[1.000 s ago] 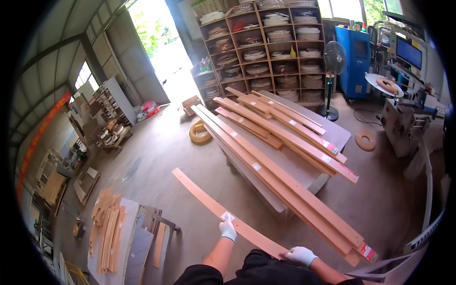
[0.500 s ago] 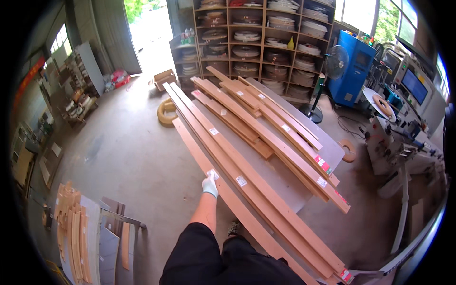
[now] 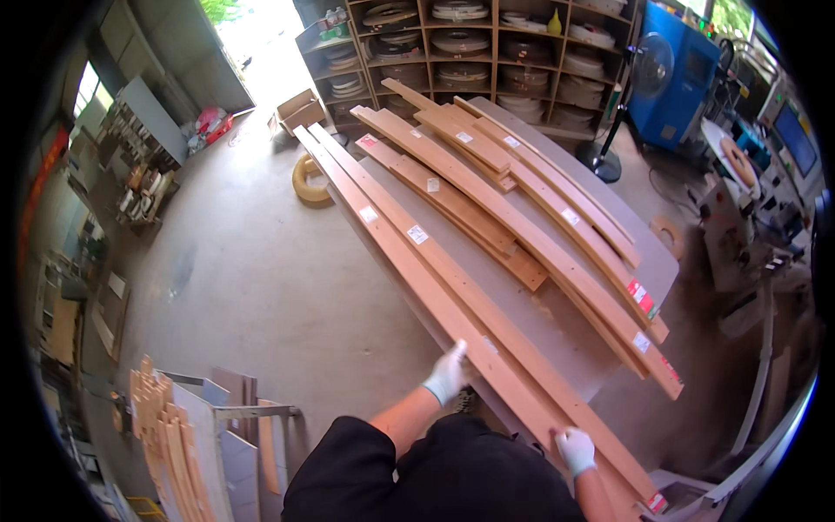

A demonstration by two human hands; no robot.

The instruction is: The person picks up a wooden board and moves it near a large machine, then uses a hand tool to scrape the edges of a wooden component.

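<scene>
A long, light-brown wooden board [image 3: 409, 265] with a white label lies along the near side of the stack. My left hand [image 3: 446, 374], in a white glove, grips its near edge, thumb uppermost and the other fingers partly hidden. Further down, toward the board's near end, my gloved right hand [image 3: 575, 450] is closed at the far edge of this board; its fingertips are mostly hidden. Right beside it runs a second long board [image 3: 513, 344], with a label partly covered between the two.
More labelled boards [image 3: 487, 191] lie on a grey panel [image 3: 600, 196] beyond. Shelves of coiled rolls [image 3: 461, 41] stand at the back. A standing fan [image 3: 651, 65] and blue machine [image 3: 674, 78] are at the right. Cut strips [image 3: 165, 435] fill a cart lower left.
The near board has shifted rightward, from apart onto the neighbouring boards. My left hand has moved right and nearer to me. My right hand has come into view at the board.
</scene>
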